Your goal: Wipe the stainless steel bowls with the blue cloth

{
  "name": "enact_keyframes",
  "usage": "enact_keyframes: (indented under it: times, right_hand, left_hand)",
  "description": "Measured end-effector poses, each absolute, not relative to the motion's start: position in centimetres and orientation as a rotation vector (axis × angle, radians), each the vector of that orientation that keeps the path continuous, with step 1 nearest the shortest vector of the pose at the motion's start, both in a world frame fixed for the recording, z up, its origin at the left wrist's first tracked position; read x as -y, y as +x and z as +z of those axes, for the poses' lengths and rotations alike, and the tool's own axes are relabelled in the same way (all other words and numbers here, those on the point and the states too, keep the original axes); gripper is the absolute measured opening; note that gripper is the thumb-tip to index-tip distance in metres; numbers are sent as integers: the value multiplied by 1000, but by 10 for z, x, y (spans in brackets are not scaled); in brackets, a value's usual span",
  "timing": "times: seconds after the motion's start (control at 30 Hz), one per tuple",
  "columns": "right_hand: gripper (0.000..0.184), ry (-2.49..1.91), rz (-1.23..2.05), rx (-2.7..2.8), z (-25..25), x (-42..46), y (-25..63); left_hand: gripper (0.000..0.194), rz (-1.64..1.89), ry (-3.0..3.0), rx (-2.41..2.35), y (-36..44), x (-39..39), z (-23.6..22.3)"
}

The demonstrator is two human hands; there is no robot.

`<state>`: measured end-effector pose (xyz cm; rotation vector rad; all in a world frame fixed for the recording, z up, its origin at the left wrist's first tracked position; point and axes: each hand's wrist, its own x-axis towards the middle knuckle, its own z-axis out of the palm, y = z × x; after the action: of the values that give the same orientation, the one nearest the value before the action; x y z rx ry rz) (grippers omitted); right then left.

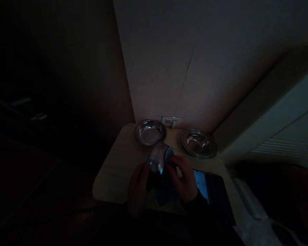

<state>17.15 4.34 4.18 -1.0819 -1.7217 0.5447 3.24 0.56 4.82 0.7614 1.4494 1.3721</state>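
In the dim light, a shiny metal bowl (157, 158) is held up over the near part of a pale wooden table (115, 167), tilted on its side. My left hand (138, 188) grips its left edge, fingers closed. On the bowl's right side, my right hand (182, 176) pinches a bluish cloth (168, 153) against the metal. More dark blue-green cloth seems to hang below the bowl, though shadow hides most of it.
A steel dish (150, 133) stands at the back left of the table, and stacked steel dishes (199, 143) at the back right. Beside my right wrist lies a lit phone (201, 186) with a dark cover (220, 194). A wall socket (171, 121) with a plug is behind.
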Motion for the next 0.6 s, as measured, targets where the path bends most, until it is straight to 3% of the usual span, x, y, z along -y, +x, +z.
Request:
enact_keyframes:
  times: [0.23, 0.6]
  right_hand:
    - [21, -1047, 550, 1751, 44, -38, 164]
    - [15, -1060, 689, 1579, 31, -33, 159]
  left_hand:
    - [29, 1398, 759, -1594, 28, -10, 55]
    - [39, 1334, 926, -1703, 28, -6, 59]
